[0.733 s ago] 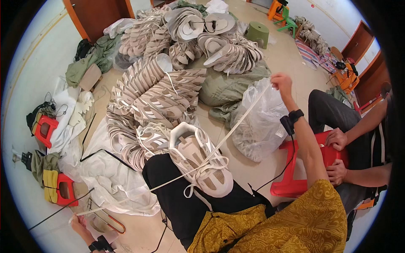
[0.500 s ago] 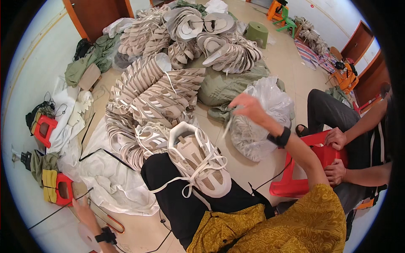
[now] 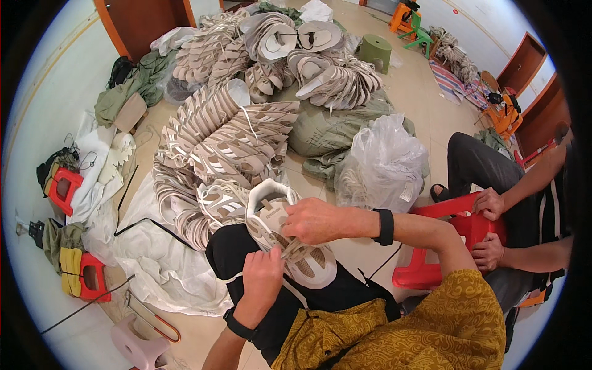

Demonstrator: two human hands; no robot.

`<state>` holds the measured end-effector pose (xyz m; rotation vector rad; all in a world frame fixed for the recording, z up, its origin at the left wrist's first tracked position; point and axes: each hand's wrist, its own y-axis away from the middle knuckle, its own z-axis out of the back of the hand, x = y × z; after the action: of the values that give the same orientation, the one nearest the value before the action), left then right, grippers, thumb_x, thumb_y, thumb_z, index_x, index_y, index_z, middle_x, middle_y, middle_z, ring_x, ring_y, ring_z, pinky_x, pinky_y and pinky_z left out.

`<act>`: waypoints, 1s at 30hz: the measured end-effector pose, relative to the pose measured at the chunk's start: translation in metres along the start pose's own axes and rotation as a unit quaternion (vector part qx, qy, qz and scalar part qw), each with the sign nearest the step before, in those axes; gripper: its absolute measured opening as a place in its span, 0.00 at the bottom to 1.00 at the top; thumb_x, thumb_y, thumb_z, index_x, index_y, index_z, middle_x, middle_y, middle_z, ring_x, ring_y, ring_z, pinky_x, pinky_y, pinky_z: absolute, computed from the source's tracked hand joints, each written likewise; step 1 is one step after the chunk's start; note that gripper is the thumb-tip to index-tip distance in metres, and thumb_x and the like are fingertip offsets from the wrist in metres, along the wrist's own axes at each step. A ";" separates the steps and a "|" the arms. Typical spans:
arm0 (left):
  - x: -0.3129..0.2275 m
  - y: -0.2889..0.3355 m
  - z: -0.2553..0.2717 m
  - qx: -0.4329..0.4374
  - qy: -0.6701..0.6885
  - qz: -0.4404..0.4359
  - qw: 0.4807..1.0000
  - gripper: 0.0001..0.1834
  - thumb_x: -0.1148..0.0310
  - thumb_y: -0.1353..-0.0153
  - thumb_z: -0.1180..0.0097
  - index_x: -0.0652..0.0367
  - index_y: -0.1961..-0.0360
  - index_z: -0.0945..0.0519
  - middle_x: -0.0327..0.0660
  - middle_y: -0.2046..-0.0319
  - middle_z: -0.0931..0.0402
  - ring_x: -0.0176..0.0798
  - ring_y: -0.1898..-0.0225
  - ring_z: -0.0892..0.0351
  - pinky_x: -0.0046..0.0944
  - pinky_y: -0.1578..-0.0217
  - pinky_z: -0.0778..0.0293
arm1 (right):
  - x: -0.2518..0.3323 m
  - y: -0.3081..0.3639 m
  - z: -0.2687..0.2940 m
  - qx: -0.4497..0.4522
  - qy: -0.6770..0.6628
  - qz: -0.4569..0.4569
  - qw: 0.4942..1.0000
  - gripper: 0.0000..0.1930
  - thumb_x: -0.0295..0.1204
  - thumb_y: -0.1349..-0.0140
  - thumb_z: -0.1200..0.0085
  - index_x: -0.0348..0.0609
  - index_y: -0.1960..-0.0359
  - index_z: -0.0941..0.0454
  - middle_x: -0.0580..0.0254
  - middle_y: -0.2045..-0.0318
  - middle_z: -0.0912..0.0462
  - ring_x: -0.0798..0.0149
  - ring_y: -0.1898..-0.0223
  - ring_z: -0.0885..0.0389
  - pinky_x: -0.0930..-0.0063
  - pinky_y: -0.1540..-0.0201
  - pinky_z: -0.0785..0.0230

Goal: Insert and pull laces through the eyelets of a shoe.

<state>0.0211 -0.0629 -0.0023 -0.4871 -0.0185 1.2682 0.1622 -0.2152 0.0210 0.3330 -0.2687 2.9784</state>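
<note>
A beige and white sneaker (image 3: 316,271) rests on my black-trousered lap, its toe pointing toward me and its opening away. Over its laced front, my right hand (image 3: 313,221) bends its fingers into a pinch on the shoelace beside the tongue (image 3: 271,213). My left hand (image 3: 261,277) is closed at the shoe's left side, pinching the lace near the right fingertips. The fingers cover most of the bow area, and the lace ends are largely hidden.
Stacked shoe uppers (image 3: 234,142) pile up ahead, beside a clear plastic bag (image 3: 385,163) and green sacks (image 3: 327,123). To the right, another person's hands (image 3: 490,253) rest by a red stool (image 3: 425,262). A pink stool (image 3: 132,342) stands low at left.
Both hands have come in to the shoe: the right from the raised position at right, the left from the far lower left. The loose bow is now under them.
</note>
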 end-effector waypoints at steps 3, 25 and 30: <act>0.004 -0.002 0.007 0.007 0.034 -0.005 0.999 0.09 0.71 0.56 0.41 0.58 0.76 0.30 0.38 0.84 0.35 0.39 0.77 0.33 0.38 0.73 0.37 | 0.001 0.004 0.001 0.019 -0.009 -0.011 1.000 0.02 0.29 0.59 0.47 0.47 0.82 0.25 0.66 0.78 0.25 0.61 0.66 0.25 0.65 0.68 0.29; 0.079 0.063 0.082 0.007 -0.012 0.105 0.994 0.04 0.76 0.53 0.42 0.60 0.75 0.25 0.43 0.79 0.27 0.45 0.72 0.29 0.42 0.71 0.34 | -0.112 0.100 0.044 -0.219 0.085 -0.195 0.952 0.05 0.22 0.61 0.46 0.46 0.80 0.22 0.66 0.81 0.23 0.63 0.75 0.24 0.71 0.74 0.31; 0.069 0.041 0.062 0.002 0.025 0.098 0.995 0.06 0.75 0.54 0.41 0.60 0.72 0.24 0.42 0.77 0.27 0.45 0.72 0.29 0.41 0.71 0.34 | -0.122 0.118 0.054 -0.252 0.021 -0.243 0.937 0.04 0.22 0.60 0.46 0.45 0.80 0.22 0.64 0.79 0.22 0.62 0.75 0.23 0.72 0.73 0.30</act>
<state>-0.0118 0.0300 0.0210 -0.5264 0.0767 1.4474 0.2735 -0.3546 0.0258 0.2300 -0.7949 2.3226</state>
